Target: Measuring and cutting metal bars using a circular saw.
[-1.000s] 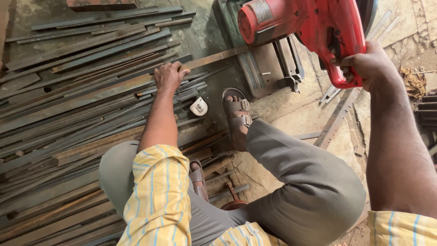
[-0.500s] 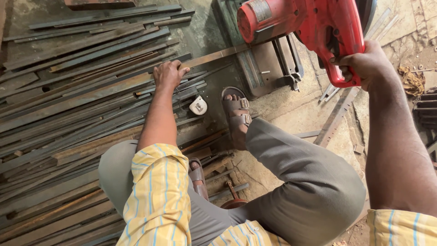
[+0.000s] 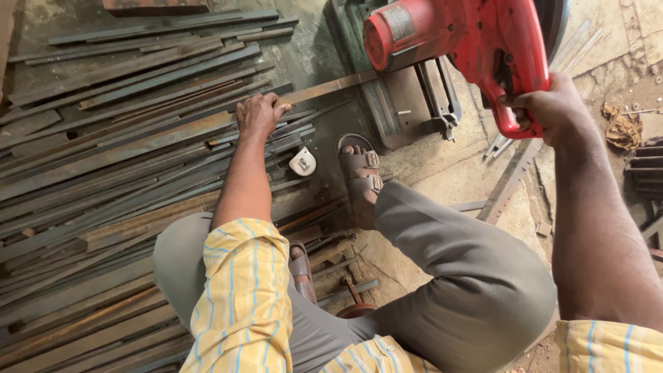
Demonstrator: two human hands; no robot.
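Observation:
My left hand (image 3: 257, 115) presses down on a long flat steel bar (image 3: 166, 135) that runs from the pile on the left into the vise of a chop saw. My right hand (image 3: 549, 107) grips the red handle of the chop saw (image 3: 476, 41), whose red motor housing is raised above the saw's green base (image 3: 404, 97). I sit on the ground with bent knees in grey trousers, one sandalled foot (image 3: 362, 173) beside the saw base.
Many flat steel strips (image 3: 103, 207) lie stacked over the ground at left. A small white tape measure (image 3: 302, 162) rests among them near my foot. Short cut offcuts (image 3: 511, 179) lie right of the saw, and dark metal parts (image 3: 646, 173) sit at the far right.
Little differs: both hands stay where they were, the left on the bar, the right on the saw handle. The view has shifted very slightly.

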